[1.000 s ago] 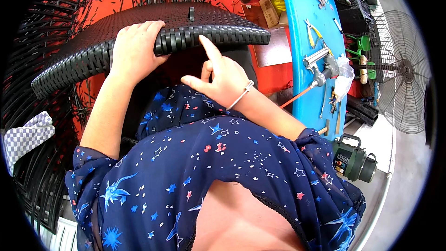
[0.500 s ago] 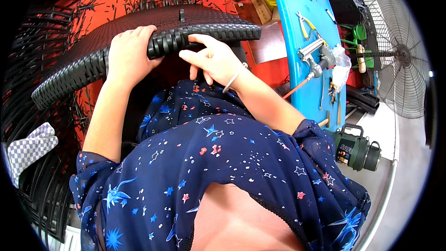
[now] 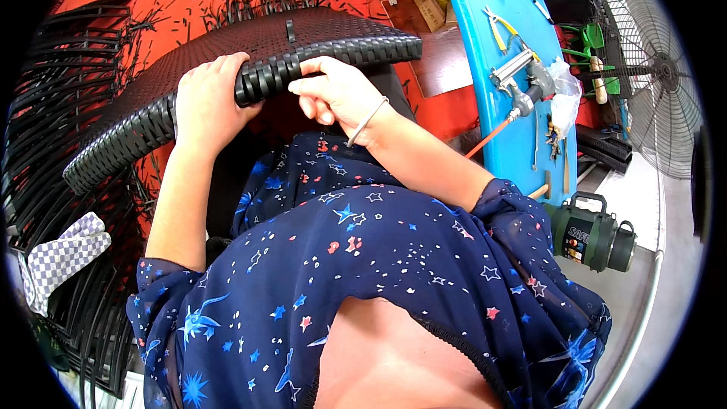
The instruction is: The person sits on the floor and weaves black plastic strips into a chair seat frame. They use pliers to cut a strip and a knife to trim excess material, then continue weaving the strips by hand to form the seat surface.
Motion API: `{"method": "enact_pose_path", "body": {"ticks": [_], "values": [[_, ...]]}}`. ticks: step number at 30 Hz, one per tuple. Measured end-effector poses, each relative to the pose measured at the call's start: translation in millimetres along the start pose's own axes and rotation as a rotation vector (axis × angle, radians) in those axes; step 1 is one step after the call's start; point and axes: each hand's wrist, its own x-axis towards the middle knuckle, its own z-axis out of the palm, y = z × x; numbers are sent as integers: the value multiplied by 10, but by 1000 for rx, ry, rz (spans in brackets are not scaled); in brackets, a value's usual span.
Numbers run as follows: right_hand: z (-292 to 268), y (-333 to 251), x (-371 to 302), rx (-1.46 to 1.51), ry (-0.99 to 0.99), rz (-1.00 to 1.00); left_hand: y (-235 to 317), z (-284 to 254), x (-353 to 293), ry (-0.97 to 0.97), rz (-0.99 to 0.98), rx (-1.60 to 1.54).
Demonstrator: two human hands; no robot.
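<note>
Across my lap lies a curved black woven rattan panel (image 3: pixel 219 42) with a thick wrapped edge. My left hand (image 3: pixel 210 102) is closed over that edge left of its middle, the thumb beneath. My right hand (image 3: pixel 333 95), a light bangle on its wrist, is at the same edge further right. Its index finger and thumb are drawn together against the wrapped strips, with the other fingers curled under. Whatever lies between those fingertips is hidden. A short black strip end (image 3: pixel 290 31) sticks up from the woven face between the hands.
On the right stands a blue table (image 3: pixel 485 53) with yellow-handled pliers (image 3: pixel 500 29), an air tool (image 3: pixel 522 87) on an orange hose and a plastic bag (image 3: pixel 565 98). Beyond are a large fan (image 3: pixel 663 72) and a green flask (image 3: pixel 587 235). Black strips (image 3: pixel 68 106) pile up at left; offcuts litter the red floor.
My right thumb and index finger have come closer together at the panel's edge, and the other fingers have curled in. The panel's left end has shifted slightly. My left hand keeps its hold.
</note>
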Motion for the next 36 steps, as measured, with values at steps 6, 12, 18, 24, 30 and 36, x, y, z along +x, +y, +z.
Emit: {"method": "enact_pose_path", "body": {"ticks": [6,12,18,24,30,36], "values": [[-45,-59,6,-220,7,6,14,-14,-10,-30,-14,28],[-18,87,-12,1,145,-78,13,13,6,-19,-1,24],[55,113,-75,197,119,-40,-20,39,-9,46,14,-12],[-65,129,-143,-121,-36,-122,-19,19,-1,-12,-9,-20],[-120,69,-181,-222,-95,-116,36,10,0,9,-2,-9],[-80,146,-234,-578,97,-479,13,57,9,59,34,-3]]}}
